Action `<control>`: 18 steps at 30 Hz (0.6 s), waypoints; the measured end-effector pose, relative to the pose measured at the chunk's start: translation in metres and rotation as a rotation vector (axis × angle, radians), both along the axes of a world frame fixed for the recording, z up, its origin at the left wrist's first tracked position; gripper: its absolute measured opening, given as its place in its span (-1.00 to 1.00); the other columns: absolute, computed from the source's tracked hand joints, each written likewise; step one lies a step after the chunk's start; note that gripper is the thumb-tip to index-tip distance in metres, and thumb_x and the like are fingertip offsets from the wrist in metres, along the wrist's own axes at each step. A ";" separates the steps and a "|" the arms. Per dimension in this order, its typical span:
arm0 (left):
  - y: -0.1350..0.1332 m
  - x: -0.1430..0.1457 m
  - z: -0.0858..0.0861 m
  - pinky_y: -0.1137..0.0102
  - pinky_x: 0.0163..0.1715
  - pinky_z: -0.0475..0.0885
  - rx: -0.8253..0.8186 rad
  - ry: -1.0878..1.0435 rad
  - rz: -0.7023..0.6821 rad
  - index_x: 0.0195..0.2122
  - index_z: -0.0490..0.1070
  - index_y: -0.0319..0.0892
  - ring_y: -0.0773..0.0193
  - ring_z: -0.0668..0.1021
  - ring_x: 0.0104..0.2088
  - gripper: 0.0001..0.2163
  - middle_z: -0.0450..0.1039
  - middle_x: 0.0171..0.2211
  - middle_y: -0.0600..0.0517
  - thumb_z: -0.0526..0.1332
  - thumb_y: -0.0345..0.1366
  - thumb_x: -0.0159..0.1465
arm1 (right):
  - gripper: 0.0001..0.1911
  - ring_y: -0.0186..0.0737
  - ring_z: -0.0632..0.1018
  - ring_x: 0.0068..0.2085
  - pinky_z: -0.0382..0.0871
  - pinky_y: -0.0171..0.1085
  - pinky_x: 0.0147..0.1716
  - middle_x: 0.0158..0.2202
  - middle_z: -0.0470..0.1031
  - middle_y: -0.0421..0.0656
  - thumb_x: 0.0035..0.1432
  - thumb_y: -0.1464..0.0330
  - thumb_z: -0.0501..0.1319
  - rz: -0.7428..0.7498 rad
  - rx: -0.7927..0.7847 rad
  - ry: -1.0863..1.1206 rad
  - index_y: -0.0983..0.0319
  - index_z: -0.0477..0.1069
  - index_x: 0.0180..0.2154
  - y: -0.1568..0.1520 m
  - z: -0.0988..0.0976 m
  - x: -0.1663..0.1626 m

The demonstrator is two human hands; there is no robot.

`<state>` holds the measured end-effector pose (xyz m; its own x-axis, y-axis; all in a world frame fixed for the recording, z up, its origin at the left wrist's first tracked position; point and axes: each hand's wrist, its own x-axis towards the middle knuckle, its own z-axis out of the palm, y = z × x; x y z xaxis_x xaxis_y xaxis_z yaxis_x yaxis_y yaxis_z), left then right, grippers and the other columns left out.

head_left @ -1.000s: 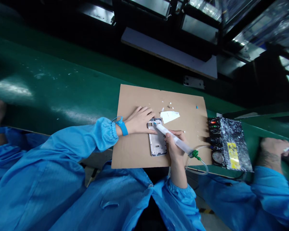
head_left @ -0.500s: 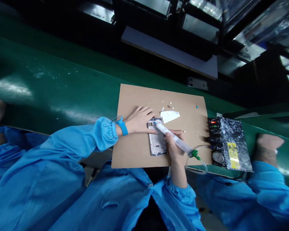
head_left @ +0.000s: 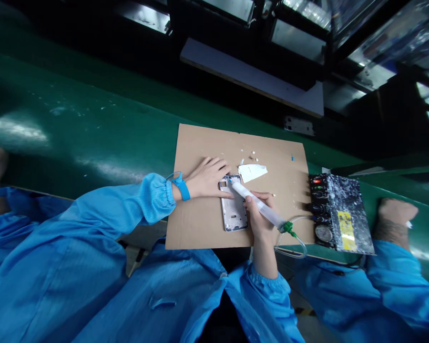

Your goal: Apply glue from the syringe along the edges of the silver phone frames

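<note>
A phone frame (head_left: 235, 216) lies on a brown cardboard sheet (head_left: 196, 228), its long side roughly facing away from me. My left hand (head_left: 209, 178) rests flat at its left edge, fingers stretched out and thumb reaching over the frame. In my right hand (head_left: 260, 216) is a translucent glue syringe (head_left: 252, 202), held at a slant. Its blue tip is at the upper part of the frame; whether it touches cannot be made out. A green cap (head_left: 289, 228) and clear tube are at the syringe's back end.
A white paper scrap (head_left: 252, 172) and small crumbs lie beyond the frame. Right of the cardboard stands a stained black dispenser box (head_left: 343, 214) with a gauge. Another phone frame (head_left: 299, 126) lies farther back. Co-workers' arms are at both sides, including a hand (head_left: 396, 211) at right.
The far phone frame at the back has shifted slightly to the right. The co-worker's hand at right has moved a little left. My own hands look nearly unmoved.
</note>
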<state>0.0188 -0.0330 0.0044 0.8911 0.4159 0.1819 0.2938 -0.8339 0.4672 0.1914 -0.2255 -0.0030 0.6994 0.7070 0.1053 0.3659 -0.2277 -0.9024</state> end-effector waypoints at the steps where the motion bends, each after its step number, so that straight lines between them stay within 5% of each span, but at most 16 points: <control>1: 0.000 0.000 0.000 0.05 0.13 0.35 0.000 0.002 0.000 0.08 0.51 -0.17 -0.11 0.53 0.11 -0.26 0.55 0.11 -0.15 0.40 0.43 0.25 | -0.45 -0.07 0.63 -0.42 0.50 -0.15 -0.41 -0.39 0.67 -0.11 0.15 -0.17 0.50 0.000 -0.001 0.000 0.18 0.59 -0.20 0.000 0.001 0.000; 18: 0.001 0.000 -0.003 0.04 0.15 0.34 -0.021 -0.032 0.001 0.08 0.51 -0.12 -0.13 0.52 0.16 -0.28 0.56 0.09 -0.16 0.34 0.46 0.28 | -0.47 -0.09 0.64 -0.43 0.51 -0.17 -0.41 -0.39 0.67 -0.12 0.14 -0.13 0.52 0.004 0.005 0.051 0.18 0.58 -0.21 0.000 0.001 0.001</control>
<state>0.0189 -0.0323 0.0010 0.8845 0.4211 0.2010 0.2797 -0.8233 0.4939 0.1920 -0.2252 -0.0023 0.7009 0.7096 0.0726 0.3201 -0.2219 -0.9210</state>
